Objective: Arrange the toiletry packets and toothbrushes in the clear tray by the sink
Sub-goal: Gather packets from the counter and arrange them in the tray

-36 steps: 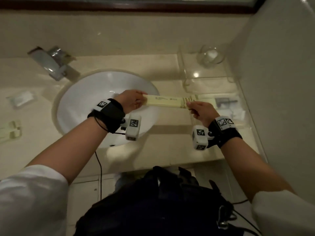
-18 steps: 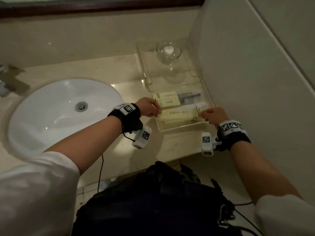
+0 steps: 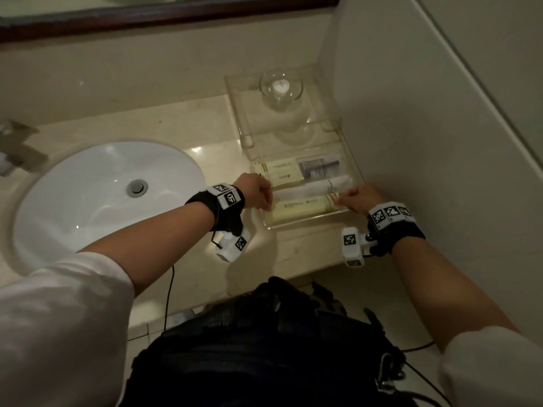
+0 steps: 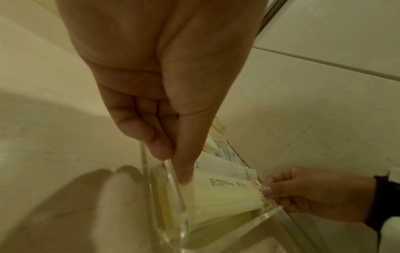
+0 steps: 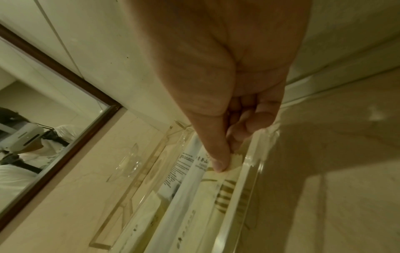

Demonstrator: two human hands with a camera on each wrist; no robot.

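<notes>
Clear tray (image 3: 357, 167): four packets; left hand (image 3: 256, 191), right hand (image 3: 360, 198) pinch nearest yellow packet (image 3: 302, 207).

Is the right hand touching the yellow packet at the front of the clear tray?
Touching. The right wrist view shows the right hand pinching the yellow packet by its serrated end.

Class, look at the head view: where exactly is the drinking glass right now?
The drinking glass stands on the far part of the clear tray, right of the sink, near the wall.
</notes>
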